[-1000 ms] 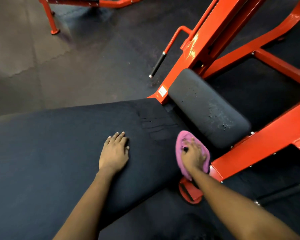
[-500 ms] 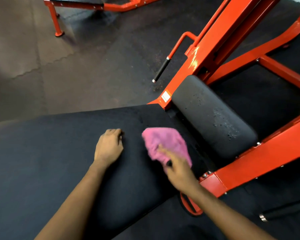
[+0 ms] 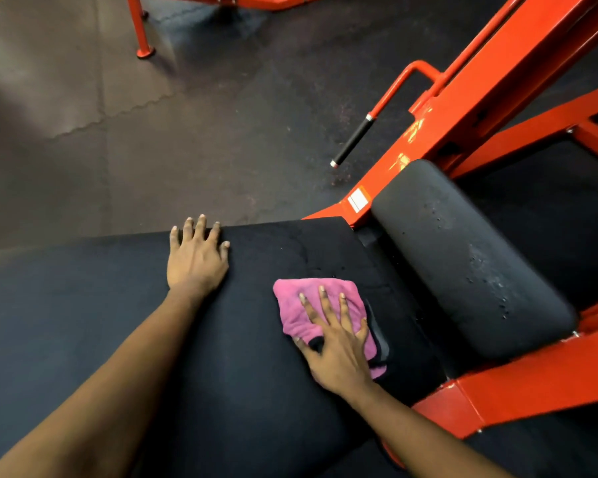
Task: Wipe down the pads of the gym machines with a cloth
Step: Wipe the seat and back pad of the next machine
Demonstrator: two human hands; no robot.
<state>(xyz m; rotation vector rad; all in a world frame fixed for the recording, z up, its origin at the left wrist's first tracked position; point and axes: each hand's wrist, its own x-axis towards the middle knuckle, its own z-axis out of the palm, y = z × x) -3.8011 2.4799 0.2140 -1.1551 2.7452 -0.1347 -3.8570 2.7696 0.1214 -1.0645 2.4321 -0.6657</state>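
Black vinyl fills the near view: the wide black padded bench (image 3: 83, 322) runs under both my forearms. My right hand (image 3: 337, 353) lies flat on the pink terry cloth (image 3: 290, 315), pressing it onto the bench's right end. The fingers (image 3: 326, 307) are straight and spread across the cloth's middle, released rather than clenched, and the thumb lies at the cloth's near-left edge. The bunched cloth shows past the fingertips on the far side and to the left, and a strip peeks out beside my little finger. Just right of the cloth a glossy streak shows on the vinyl.

My left hand (image 3: 195, 260) lies left of the cloth and apart from it, palm down on the bench. Its fingers (image 3: 201, 232) are straight and fanned, their tips at the bench's far edge, grasping nothing.

Further right, across a narrow gap, sits the smaller black rounded pad (image 3: 463, 263), speckled with droplets and touched by neither hand. An orange-red painted steel frame (image 3: 497, 81) carries it, with a white label (image 3: 358, 199) by the pad's far end and a bar handle with a black grip (image 3: 353, 141) beyond. Dark rubber floor tiles (image 3: 187, 132) lie past the bench, and another orange-red leg (image 3: 139, 32) stands farthest off.
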